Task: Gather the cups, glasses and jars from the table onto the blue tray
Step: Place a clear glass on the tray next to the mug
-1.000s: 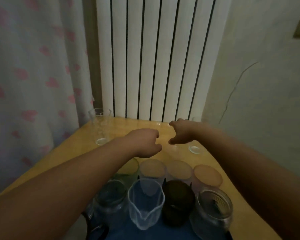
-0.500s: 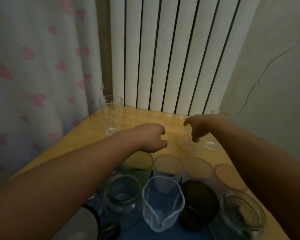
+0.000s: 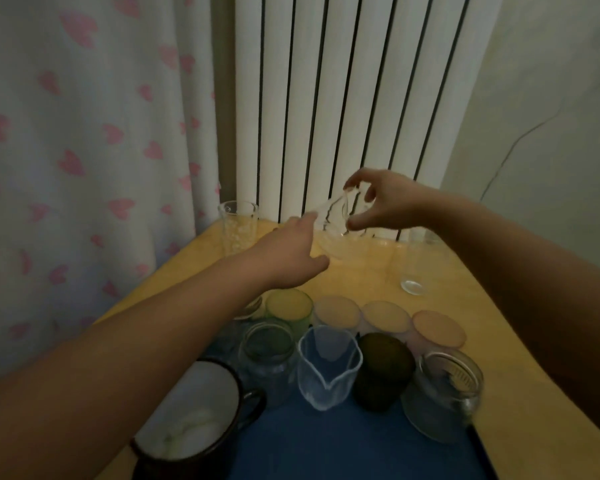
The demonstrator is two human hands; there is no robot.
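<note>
My right hand pinches a clear glass by its rim and holds it tilted above the back of the yellow table. My left hand reaches up beside that glass with index finger and thumb spread at its lower part; I cannot tell whether they touch it. A tall clear glass stands at the back left. Another clear glass stands at the right. The blue tray lies near me, packed with several cups and jars.
On the tray are a white enamel mug, two glass jars, a spouted clear cup, a dark green cup and a back row of cups. A radiator and a curtain border the table.
My right hand has lifted the clear glass off the table and tilted it. My left hand has stretched forward and up toward it, its fingers spreading.
</note>
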